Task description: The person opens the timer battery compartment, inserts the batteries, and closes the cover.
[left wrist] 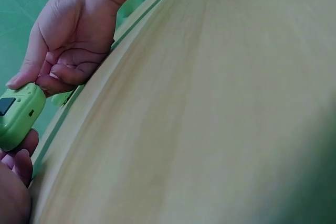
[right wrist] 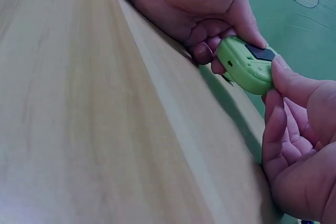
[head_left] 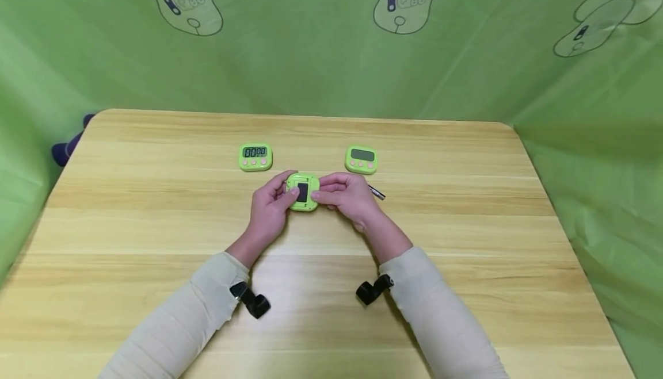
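The rounded, lime-green plastic timer casing (head_left: 304,202) is over the middle of the pale wood-grain table (head_left: 311,321), its back and black rectangular pad (right wrist: 260,52) facing up. The left hand (head_left: 269,205) pinches its left side, thumb at the pad's edge; the right hand (head_left: 350,198) pinches its right side between thumb and bent fingers. It looks light and stiff, perhaps slightly slippery; the rounded side edges seem the safest hold, away from any fragile display underneath.
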A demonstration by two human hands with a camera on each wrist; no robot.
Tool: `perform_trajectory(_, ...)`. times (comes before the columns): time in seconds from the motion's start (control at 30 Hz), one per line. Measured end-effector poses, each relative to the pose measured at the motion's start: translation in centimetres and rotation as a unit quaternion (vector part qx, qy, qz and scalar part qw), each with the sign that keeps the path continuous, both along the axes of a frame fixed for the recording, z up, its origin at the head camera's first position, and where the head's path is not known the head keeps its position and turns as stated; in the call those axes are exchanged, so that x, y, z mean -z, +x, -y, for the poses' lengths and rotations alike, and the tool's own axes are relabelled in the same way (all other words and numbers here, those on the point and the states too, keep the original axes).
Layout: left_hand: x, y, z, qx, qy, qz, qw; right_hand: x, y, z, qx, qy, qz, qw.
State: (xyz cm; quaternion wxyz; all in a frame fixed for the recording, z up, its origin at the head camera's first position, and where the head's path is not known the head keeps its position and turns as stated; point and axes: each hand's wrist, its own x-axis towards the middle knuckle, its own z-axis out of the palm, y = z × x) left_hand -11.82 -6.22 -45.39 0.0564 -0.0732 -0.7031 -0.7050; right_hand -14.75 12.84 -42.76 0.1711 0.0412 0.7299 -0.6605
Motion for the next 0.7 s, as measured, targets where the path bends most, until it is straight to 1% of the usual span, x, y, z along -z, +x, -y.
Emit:
perform_trajectory(0.1,0.0,0.0,0.0,0.011,0.004,-0.003,0.9999,0.0,0.1,0.0,0.005,0.000,-0.003,1.0000)
perform_trajectory(0.2,-0.1,0.1,-0.1,0.014,0.005,0.003,0.9999,0.2,0.2,0.2,0.011,-0.008,-0.017,0.9998)
perform_trajectory(0.43,-0.2,0.0,-0.2,0.008,-0.001,0.015,0.9999,0.5,0.5,0.5,0.025,0.006,-0.051,0.9984)
perform_trajectory(0.53,-0.2,0.0,-0.3,0.001,-0.008,0.014,0.9999,0.7,0.7,0.5,0.027,0.004,-0.062,0.9977)
perform_trajectory(0.63,-0.1,0.1,-0.3,-0.013,-0.020,0.004,0.9997,1.0,0.8,0.6,0.011,0.004,-0.077,0.9970)
perform_trajectory(0.7,0.0,0.1,-0.3,-0.022,-0.020,-0.001,0.9996,1.1,1.0,0.5,-0.014,0.025,-0.094,0.9951)
